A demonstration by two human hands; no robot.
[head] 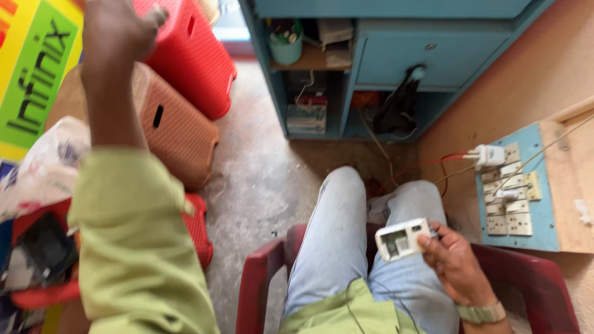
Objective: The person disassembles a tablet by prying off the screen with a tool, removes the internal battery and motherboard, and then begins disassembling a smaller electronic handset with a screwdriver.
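While the person is sitting in a dark red plastic chair (260, 278), legs in light blue jeans (337, 241) are stretching out over a grey concrete floor (260, 179).

Largest item ahead: a blue cabinet (396, 55) is standing against the far side, its open shelves holding a teal cup (286, 46) and some stacked clutter. A black cloth or bag (396, 105) is hanging from its lower door.

Upper left, a red plastic stool (195, 59) is lying next to an orange-brown one (176, 133), the two touching or nearly so. A green and yellow box (34, 68) is showing at the left edge.

To the right, a blue board of wall sockets (513, 198) is sitting on a wooden panel, with a white plug adapter (489, 154) pushed into the top socket and red and pale wires trailing from it.

Left arm in a lime-green sleeve (133, 247) is reaching up and away; the left hand (117, 31) is looking loosely curled near the red stool, blurred, so I cannot tell whether it is gripping anything.

Right hand (455, 260), a watch (479, 312) on the wrist, is hovering over the right thigh, pinching a small white electronic device (402, 238) between thumb and fingers by its right end.
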